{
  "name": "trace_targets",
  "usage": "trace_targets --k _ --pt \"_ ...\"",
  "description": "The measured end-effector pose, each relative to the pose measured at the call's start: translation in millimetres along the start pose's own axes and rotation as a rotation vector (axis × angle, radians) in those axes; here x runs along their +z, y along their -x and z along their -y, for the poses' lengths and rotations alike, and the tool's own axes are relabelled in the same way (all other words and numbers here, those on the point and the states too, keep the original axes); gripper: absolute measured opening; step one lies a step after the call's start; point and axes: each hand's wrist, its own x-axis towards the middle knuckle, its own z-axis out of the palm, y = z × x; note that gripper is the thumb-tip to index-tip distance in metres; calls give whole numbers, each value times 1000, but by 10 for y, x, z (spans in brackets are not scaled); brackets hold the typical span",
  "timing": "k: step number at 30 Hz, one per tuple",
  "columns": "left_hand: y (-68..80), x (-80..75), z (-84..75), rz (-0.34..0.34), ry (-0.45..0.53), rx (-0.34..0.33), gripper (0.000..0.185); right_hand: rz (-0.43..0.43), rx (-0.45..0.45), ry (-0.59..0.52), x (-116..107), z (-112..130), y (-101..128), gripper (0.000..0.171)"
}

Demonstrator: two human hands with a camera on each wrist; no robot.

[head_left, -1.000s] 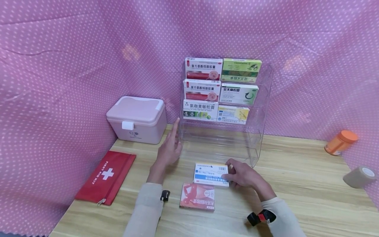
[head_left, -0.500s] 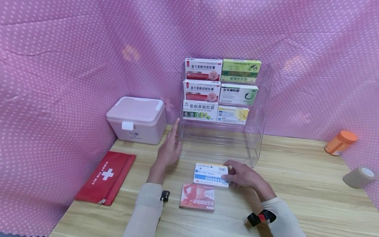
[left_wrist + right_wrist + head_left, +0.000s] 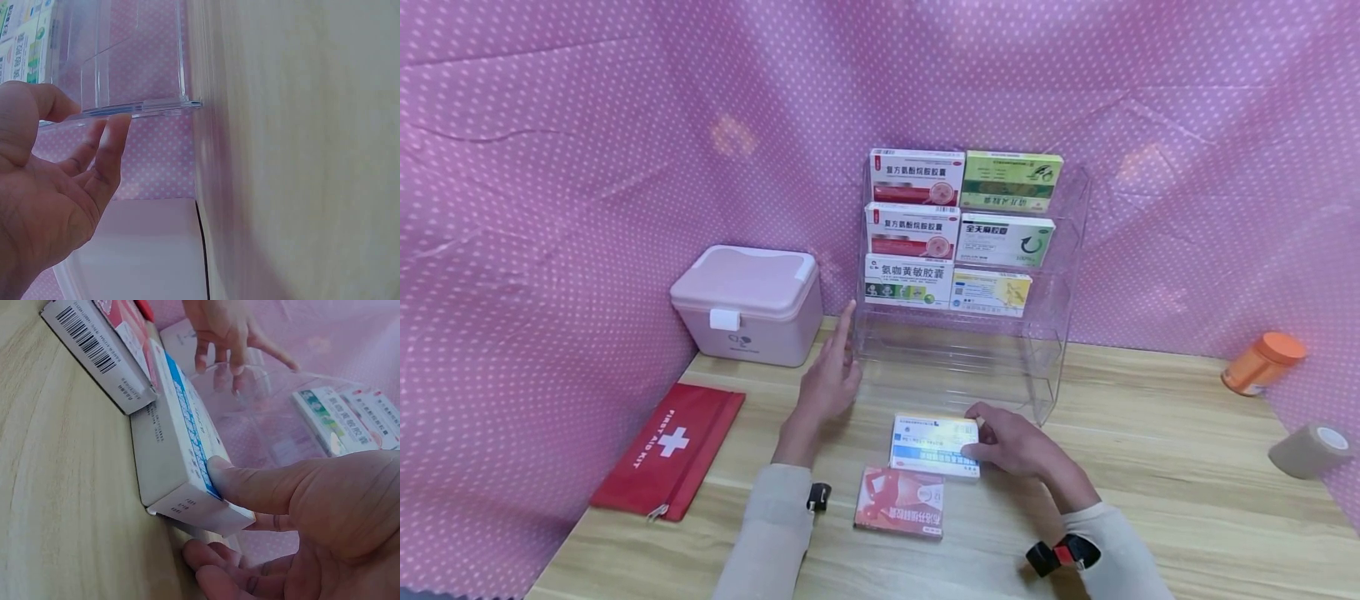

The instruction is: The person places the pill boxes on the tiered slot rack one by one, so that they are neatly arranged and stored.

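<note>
Right hand [image 3: 1011, 444] pinching white box's [image 3: 934, 444] edge

"FIRST AID KIT" on red pouch [image 3: 668, 448]

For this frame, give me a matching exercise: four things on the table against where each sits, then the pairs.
Things:
1. red pouch
2. pink case
3. orange-capped bottle
4. blue-and-white box

Places:
A. far right, by the curtain
B. in the right hand's grip, in front of the clear rack
C. left front, flat on the table
D. left of the rack, at the back

Pairs: 1-C, 2-D, 3-A, 4-B
</note>
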Motion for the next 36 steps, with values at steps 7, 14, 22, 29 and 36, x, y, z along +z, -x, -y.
trace_targets --k 7,14,22,29,36 --pt "0 -5 2 4 1 -5 114 -20 -24 19 -19 31 31 38" --pt "6 -6 1 1 4 -21 114 -55 -14 -44 -8 36 19 38" --pt "5 -2 -10 8 14 -17 114 -135 -34 -92 -46 41 26 36" --pt "7 2 -15 11 0 -15 114 -231 -51 -122 -116 99 40 39" --pt "21 -3 -27 4 -6 -11 114 -425 -115 -112 -290 205 49 47"
